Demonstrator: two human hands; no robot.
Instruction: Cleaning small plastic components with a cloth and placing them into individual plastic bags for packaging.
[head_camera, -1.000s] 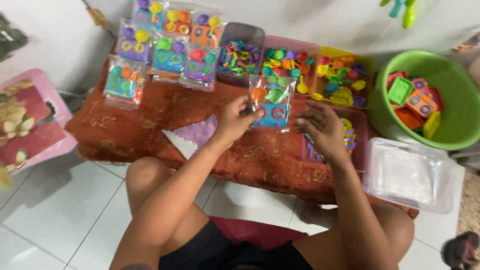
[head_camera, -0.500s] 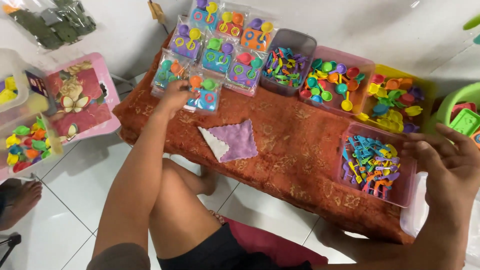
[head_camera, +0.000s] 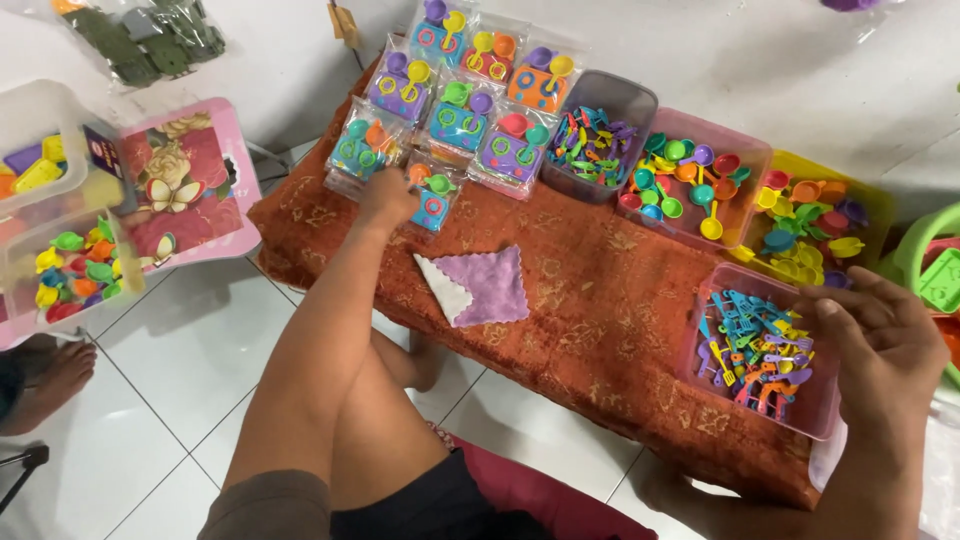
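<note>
Your left hand (head_camera: 388, 198) rested on a toy packet (head_camera: 432, 204) at the near edge of a cluster of packets (head_camera: 460, 105) lying at the far left of the cloth-covered low table (head_camera: 600, 330). A folded cloth (head_camera: 475, 287) lay just before that packet, toward you. To the right of the cluster, three open tubs (head_camera: 694, 176) stood in a row along the far side. Your right hand (head_camera: 880, 345) hovered at the right rim of a nearer tub of small utensils (head_camera: 760, 350). Left of the table sat a stool (head_camera: 185, 190) and two lidded boxes (head_camera: 60, 270).
</note>
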